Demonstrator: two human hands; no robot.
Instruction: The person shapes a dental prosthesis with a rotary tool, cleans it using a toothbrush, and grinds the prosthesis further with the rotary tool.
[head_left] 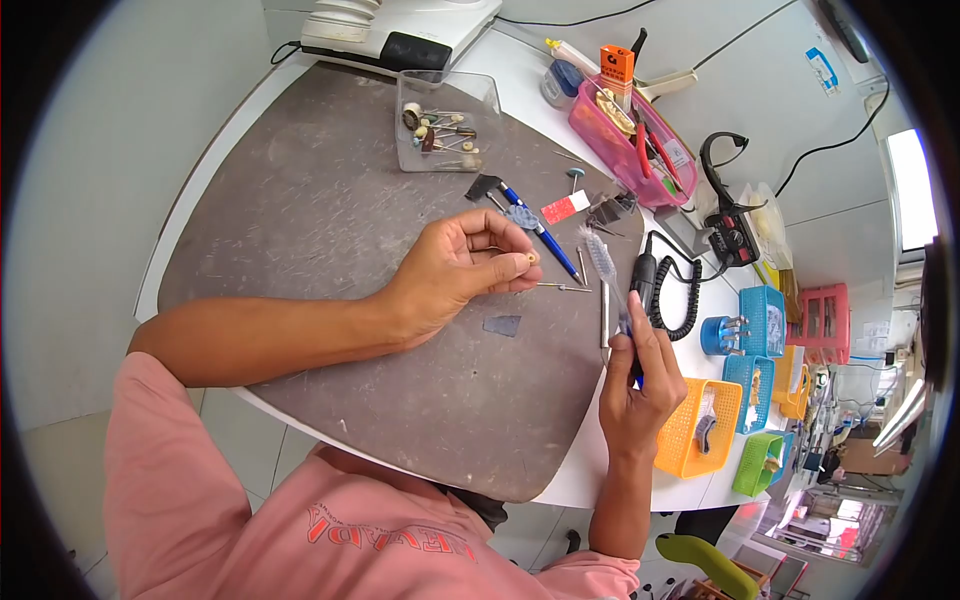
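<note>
My left hand is over the grey-brown work mat, thumb and fingers pinched on a small yellowish piece, too small to name surely. At the mat's right edge, my right hand is closed around the handle of a toothbrush, its pale bristles pointing up and away. Directly beside the brush lies a black handpiece with a coiled cord, partly hidden by my right hand. Beyond my left hand are a blue pen-like tool and thin metal instruments.
A clear tray of polishing burs stands at the back of the mat. Behind it is a white machine. A pink basket holds pliers. Yellow, blue and green baskets line the right. A dark chip lies on the mat.
</note>
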